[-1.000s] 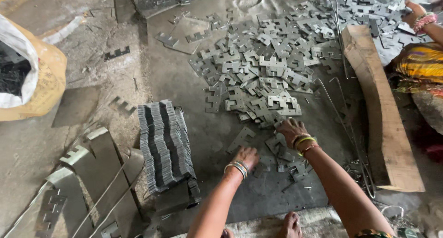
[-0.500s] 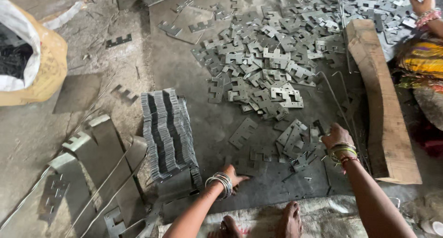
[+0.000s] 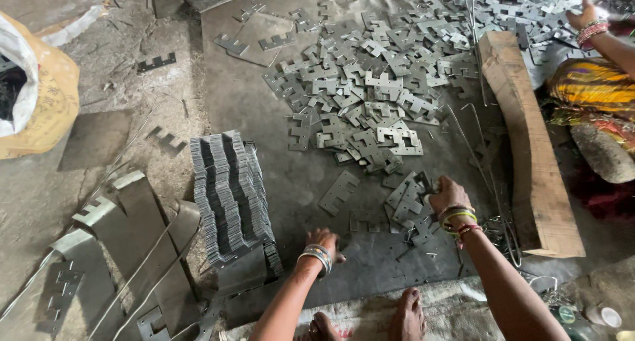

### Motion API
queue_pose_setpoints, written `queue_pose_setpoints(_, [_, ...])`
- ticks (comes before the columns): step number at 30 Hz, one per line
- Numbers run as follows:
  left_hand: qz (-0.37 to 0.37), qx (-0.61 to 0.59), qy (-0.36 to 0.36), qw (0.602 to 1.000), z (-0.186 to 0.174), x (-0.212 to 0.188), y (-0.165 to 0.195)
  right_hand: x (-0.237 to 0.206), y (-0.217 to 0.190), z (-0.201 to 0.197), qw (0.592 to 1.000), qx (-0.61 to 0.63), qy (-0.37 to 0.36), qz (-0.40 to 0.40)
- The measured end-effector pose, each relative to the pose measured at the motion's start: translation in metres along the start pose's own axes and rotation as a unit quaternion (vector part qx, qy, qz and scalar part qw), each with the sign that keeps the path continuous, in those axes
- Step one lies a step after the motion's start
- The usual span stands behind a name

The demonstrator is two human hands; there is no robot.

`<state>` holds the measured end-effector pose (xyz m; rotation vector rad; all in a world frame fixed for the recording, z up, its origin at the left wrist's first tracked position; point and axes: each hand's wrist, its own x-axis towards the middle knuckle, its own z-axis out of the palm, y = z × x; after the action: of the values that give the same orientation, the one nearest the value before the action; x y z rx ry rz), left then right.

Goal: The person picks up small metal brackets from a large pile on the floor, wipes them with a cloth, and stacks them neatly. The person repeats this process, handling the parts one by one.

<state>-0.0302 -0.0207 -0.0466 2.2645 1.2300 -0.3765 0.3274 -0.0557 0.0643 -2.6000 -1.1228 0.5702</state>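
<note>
Right hand [image 3: 448,194] right of centre in the frame, bangles at the wrist, fingers curled over a small bunch of flat grey metal plates [image 3: 409,199] on the dark floor sheet [image 3: 291,175]; clamped around a plate or only resting on the bunch, cannot tell. Left hand [image 3: 323,239] low in the middle of the frame, pressed down on the sheet with fingers together, nothing gripped, just beside the lower end of a ribbed stack of plates [image 3: 228,195] set on edge. 1 single notched plate [image 3: 339,191] flat between stack and bunch. Big loose heap of plates [image 3: 364,96] across the upper middle. Long wooden block [image 3: 529,149] along the right side, thin wire rods beside it. Yellow sack [image 3: 46,103] at the upper left edge. 2 bare feet [image 3: 407,314] at the bottom edge. Another person's hand [image 3: 585,17] with bangles in the upper right corner, resting on more plates
</note>
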Motion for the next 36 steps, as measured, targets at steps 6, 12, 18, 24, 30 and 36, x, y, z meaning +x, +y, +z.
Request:
queue_pose_setpoints(6, [0.006,-0.474,0.213,0.854,0.006,0.027,0.0,0.018,-0.035,0.006,0.956,0.133,-0.144,-0.22])
queue_pose_setpoints(12, [-0.078,-0.736,0.161,0.652,-0.02,0.034,0.008,-0.023,-0.058,0.001,0.963,-0.065,-0.165,-0.205])
queue_pose_setpoints(18, [-0.059,-0.729,0.118,0.672,0.007,0.031,0.017,-0.032,-0.051,-0.003,0.818,-0.4,-0.039,-0.412])
queue_pose_setpoints(24, [-0.103,-0.616,0.112,0.773,0.026,0.041,0.005,0.003,-0.032,0.012,0.813,-0.389,-0.121,-0.416])
queue_pose_setpoints(30, [-0.101,-0.664,0.091,0.736,0.042,0.037,0.011,-0.001,-0.018,0.007,0.788,-0.329,-0.031,-0.52])
queue_pose_setpoints(36, [-0.032,-0.772,0.021,0.634,0.033,0.031,0.033,0.006,-0.035,0.0,0.807,-0.384,-0.108,-0.435])
